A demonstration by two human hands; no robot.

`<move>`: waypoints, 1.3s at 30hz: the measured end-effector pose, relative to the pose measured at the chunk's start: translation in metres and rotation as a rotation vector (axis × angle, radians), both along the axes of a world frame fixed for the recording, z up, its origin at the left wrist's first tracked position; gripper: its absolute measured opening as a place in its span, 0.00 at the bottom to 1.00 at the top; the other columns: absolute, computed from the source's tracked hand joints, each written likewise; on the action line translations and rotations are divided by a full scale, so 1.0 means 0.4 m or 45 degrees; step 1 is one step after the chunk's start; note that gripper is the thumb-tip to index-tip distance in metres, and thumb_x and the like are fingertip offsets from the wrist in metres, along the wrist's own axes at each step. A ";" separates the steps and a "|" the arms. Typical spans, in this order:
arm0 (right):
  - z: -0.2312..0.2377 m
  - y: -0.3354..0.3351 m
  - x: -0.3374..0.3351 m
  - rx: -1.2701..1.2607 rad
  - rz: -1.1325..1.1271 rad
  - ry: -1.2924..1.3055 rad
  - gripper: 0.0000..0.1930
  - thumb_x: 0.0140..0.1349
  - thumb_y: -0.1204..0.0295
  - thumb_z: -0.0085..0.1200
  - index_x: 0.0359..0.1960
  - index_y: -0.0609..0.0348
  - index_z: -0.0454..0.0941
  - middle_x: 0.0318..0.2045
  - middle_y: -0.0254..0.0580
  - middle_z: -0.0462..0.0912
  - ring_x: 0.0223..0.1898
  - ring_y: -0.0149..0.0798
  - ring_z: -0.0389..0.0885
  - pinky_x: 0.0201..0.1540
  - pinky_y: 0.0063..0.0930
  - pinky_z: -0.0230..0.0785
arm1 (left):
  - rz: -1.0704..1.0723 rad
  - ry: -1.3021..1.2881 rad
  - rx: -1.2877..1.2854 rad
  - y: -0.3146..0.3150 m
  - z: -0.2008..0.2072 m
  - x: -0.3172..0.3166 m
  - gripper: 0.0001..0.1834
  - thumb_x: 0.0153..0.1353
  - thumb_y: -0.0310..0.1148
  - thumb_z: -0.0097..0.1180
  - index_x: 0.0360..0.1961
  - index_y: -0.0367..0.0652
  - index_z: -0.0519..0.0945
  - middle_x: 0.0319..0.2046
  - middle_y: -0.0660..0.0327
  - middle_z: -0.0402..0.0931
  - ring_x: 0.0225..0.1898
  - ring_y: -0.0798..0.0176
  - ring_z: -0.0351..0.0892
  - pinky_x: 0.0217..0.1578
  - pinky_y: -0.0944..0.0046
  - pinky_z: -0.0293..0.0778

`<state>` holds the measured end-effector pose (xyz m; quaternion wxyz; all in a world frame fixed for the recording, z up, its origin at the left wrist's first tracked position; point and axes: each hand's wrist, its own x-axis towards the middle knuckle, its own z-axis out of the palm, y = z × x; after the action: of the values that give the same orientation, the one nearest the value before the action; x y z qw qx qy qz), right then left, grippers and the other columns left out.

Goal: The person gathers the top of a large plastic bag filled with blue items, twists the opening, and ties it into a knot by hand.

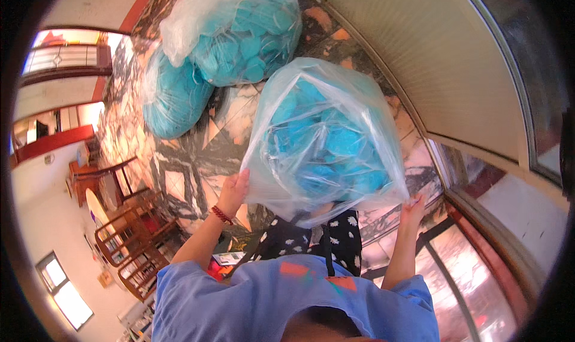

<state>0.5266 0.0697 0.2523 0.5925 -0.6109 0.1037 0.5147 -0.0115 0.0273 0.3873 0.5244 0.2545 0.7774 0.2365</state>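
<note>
A large clear plastic bag (326, 135) stands in front of me, bulging with turquoise pieces whose exact kind the plastic blurs. My left hand (235, 187) is closed on the bag's near left edge, a dark red bead bracelet on that wrist. Over on the near right corner, my right hand (411, 209) pinches the plastic. Between the two hands the bag's near edge is stretched wide, close to my patterned trousers. Folds of plastic cover part of the contents.
Two more filled bags, a big one (248, 36) and a smaller one (175, 96), rest on the patterned stone floor (179, 153) at the far left. A panelled partition (437, 60) runs along the right. Wooden chairs (129, 234) stand at the left.
</note>
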 end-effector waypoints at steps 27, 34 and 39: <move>0.007 -0.931 0.351 -0.256 -0.943 -0.348 0.12 0.71 0.65 0.43 0.29 0.54 0.65 0.27 0.36 0.69 0.29 0.35 0.72 0.35 0.31 0.71 | -1.845 1.397 0.239 0.475 -0.025 0.533 0.18 0.66 0.45 0.47 0.30 0.41 0.78 0.31 0.45 0.80 0.38 0.41 0.79 0.40 0.51 0.74; -0.004 -1.020 0.441 -0.096 -0.907 -0.207 0.18 0.73 0.59 0.39 0.25 0.52 0.65 0.29 0.38 0.75 0.38 0.40 0.76 0.48 0.39 0.68 | -2.245 1.533 0.559 0.455 -0.010 0.806 0.44 0.47 0.42 0.69 0.63 0.43 0.62 0.63 0.51 0.61 0.64 0.45 0.59 0.61 0.47 0.59; 0.069 -0.961 0.435 0.226 -0.823 -0.161 0.19 0.74 0.59 0.35 0.24 0.53 0.63 0.39 0.52 0.80 0.55 0.53 0.73 0.66 0.50 0.54 | -2.723 0.690 1.002 0.270 -0.208 1.211 0.59 0.42 0.53 0.70 0.71 0.48 0.49 0.69 0.48 0.50 0.70 0.43 0.48 0.68 0.42 0.44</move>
<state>0.7007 -0.3147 0.2798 0.7812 -0.5232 0.2097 0.2682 0.4728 0.1354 0.3042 0.1585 0.9656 0.1268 -0.1626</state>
